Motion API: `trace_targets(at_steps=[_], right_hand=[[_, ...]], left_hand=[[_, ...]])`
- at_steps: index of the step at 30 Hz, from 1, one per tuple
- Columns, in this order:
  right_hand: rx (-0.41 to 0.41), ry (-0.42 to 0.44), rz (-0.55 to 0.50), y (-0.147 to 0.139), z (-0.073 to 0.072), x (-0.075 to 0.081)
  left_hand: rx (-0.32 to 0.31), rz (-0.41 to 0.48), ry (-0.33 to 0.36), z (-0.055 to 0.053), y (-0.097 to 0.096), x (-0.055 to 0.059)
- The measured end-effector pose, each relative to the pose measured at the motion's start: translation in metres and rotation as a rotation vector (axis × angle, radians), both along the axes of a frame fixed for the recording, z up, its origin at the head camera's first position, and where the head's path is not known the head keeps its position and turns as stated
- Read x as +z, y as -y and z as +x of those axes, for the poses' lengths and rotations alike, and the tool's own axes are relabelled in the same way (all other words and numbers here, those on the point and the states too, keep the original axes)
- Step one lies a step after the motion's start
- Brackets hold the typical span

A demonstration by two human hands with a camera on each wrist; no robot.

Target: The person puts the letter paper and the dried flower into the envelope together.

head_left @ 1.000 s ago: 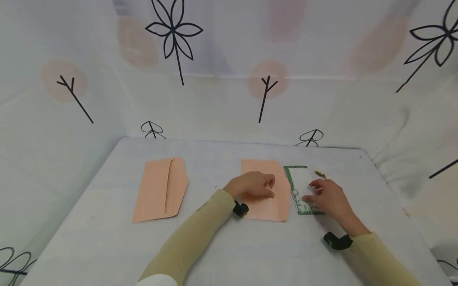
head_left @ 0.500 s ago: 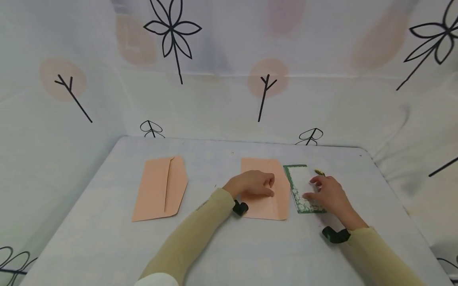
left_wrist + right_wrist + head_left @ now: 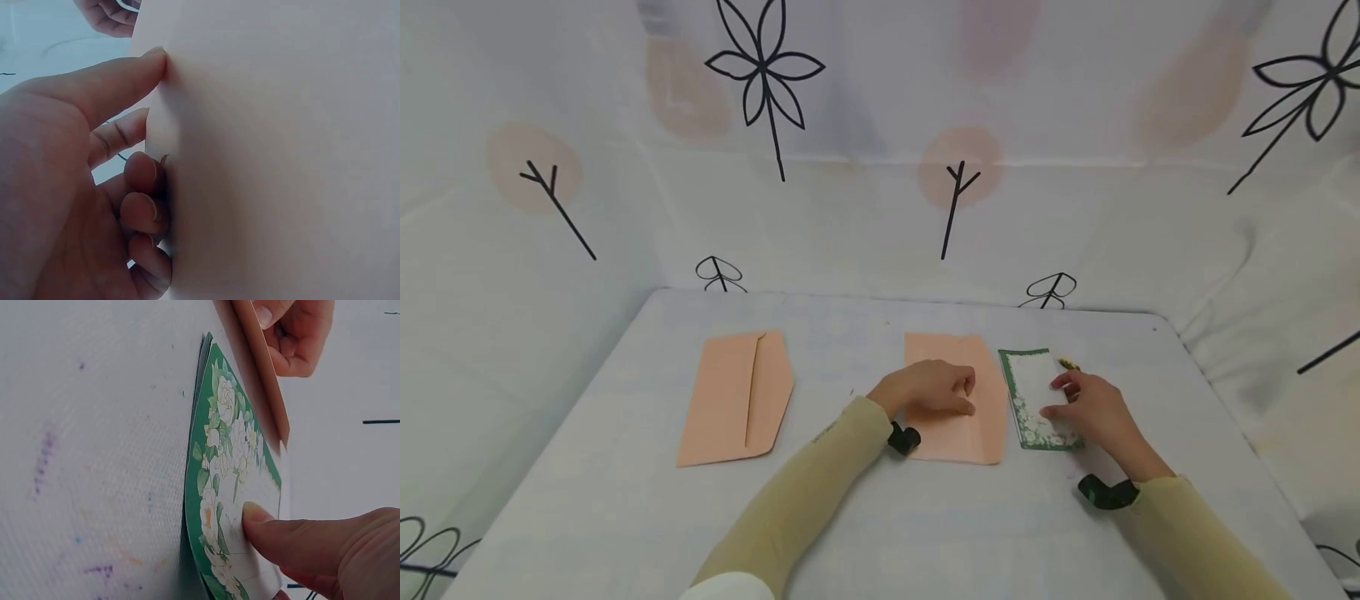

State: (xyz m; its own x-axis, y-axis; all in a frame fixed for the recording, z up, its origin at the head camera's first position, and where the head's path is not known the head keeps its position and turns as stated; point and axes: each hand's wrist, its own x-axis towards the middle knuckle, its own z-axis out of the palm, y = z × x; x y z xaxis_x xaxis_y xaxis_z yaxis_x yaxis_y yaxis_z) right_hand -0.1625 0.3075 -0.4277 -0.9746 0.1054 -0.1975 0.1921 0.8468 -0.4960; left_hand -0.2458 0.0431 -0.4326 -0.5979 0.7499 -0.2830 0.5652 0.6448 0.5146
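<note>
A peach envelope lies near the middle of the table with its flap to the right. On it rests my left hand, its fingers curled and the thumb pressing the paper near the flap fold. The left wrist view shows the thumb and fingertips against the envelope. Right of it is a white card with a green border and white flowers. My right hand pinches the card's right side; the thumb lies on top of the card, and the other fingers are mostly hidden.
A second peach envelope lies at the left, its flap also to the right. A small yellow-green sprig sits just beyond my right fingers. The white table meets a patterned cloth backdrop.
The card has shifted slightly to the right with my right hand and now stands a little apart from the envelope. My left hand has stayed in place.
</note>
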Motion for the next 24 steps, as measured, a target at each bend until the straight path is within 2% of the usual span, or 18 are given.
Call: trace_targets(at_steps=[5, 12, 20, 24], right_hand=[[-0.013, 0.018, -0.013, -0.002, 0.000, 0.000], [0.020, -0.014, -0.017, -0.007, 0.001, 0.001], [0.004, 0.011, -0.041, -0.011, 0.002, 0.006], [0.025, 0.002, -0.066, -0.014, 0.004, 0.007]], left_hand=[[0.002, 0.002, -0.001, 0.001, 0.000, 0.000], [0.000, -0.001, -0.003, 0.001, 0.000, 0.000], [0.011, 0.002, 0.007, 0.002, 0.001, 0.002], [0.005, 0.009, 0.011, 0.003, 0.001, 0.002]])
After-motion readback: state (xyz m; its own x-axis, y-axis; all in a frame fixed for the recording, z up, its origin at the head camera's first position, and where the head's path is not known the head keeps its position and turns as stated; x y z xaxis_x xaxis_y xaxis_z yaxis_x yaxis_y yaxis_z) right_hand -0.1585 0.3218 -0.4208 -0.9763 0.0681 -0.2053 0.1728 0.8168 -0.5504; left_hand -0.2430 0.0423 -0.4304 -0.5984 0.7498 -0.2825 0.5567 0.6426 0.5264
